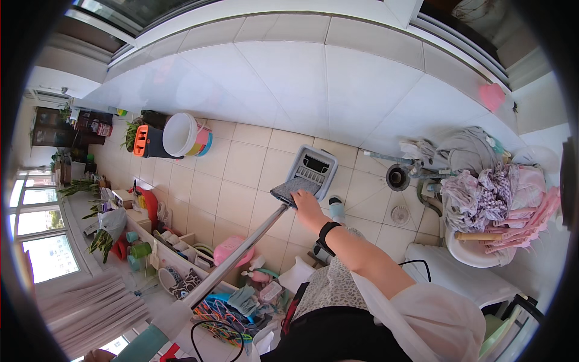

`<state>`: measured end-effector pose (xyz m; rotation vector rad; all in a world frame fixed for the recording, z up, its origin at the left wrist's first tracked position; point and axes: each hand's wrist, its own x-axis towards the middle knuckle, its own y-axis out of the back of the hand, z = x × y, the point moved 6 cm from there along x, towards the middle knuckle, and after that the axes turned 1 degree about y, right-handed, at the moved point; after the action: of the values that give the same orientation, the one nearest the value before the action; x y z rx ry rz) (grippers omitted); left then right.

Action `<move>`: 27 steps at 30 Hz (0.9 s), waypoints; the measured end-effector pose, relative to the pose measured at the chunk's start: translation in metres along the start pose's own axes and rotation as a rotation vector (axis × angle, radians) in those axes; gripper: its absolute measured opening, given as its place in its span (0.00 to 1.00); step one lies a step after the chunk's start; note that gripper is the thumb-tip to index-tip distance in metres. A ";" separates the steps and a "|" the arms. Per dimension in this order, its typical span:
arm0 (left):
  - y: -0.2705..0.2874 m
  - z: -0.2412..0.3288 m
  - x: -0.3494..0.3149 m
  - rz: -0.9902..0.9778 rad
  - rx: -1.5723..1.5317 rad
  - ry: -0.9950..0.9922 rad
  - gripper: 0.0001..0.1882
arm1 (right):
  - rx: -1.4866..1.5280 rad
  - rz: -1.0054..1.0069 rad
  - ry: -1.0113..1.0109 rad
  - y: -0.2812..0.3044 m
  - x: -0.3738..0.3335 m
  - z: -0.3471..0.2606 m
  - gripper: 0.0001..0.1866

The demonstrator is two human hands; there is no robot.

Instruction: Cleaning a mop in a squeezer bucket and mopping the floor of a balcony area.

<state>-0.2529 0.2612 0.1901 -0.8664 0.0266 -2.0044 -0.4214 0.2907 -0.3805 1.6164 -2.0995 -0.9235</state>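
Note:
A flat mop with a long silver pole point(241, 248) runs from the lower left up to its grey mop pad point(292, 188). My right hand point(306, 205) has its fingers closed on the near edge of the pad; a black band is on that wrist. The pad lies at the near rim of a grey mop bucket point(324, 161), whose slotted insert shows. At the lower left edge, my left hand point(98, 356) is by the pole's teal grip point(145, 344) and appears closed round the handle, mostly cut off by the picture's edge.
A white bucket point(180, 135) stands by the tiled wall, next to an orange and black box point(148, 142). On the right, laundry point(479, 187) fills a basin near a floor drain point(400, 215). A pink basin point(234, 251), colored hangers point(223, 317) and plants line the left side.

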 end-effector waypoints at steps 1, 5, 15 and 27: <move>0.001 -0.010 -0.001 0.026 0.016 0.012 0.23 | -0.006 -0.039 -0.032 -0.005 0.000 0.008 0.26; 0.016 -0.088 -0.030 0.127 0.285 0.071 0.22 | -0.048 -0.197 -0.168 -0.035 -0.002 0.047 0.33; 0.027 -0.164 -0.055 0.191 0.464 0.057 0.21 | -0.210 -0.536 -0.405 -0.058 0.007 0.108 0.44; 0.059 -0.253 -0.108 0.161 0.506 0.365 0.16 | -0.260 -0.564 -0.383 -0.082 0.039 0.132 0.48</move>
<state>-0.3210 0.2314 -0.0814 -0.1690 -0.1900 -1.8694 -0.4543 0.2800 -0.5371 2.0468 -1.6414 -1.7258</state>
